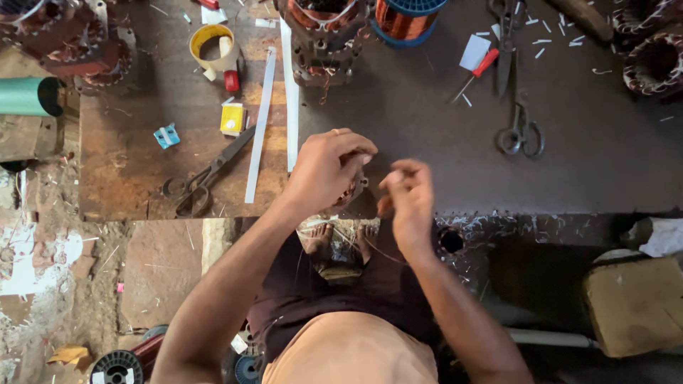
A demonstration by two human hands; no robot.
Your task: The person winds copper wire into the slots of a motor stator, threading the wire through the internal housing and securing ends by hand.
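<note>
The left hand (pixel 329 169) clamps a small stator (pixel 353 190) at the bench (pixel 427 142) edge while the right hand (pixel 407 190), at its 3 o'clock, pinches a wire (pixel 384 254) taut.

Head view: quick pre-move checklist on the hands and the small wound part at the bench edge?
1. Left hand on the part: ok, the grip closes over it at the bench edge.
2. Right hand pinch: ok, fingertips are together beside the part.
3. Wire in the pinch: cannot tell, too thin; a strand hangs below the hands.
4. Part's state: cannot tell, the left hand covers most of it.
5. Cutting tool within reach: ok, scissors lie to the left, a second pair to the right.
6. White strips: ok, flat on the bench, apart from both hands.
</note>
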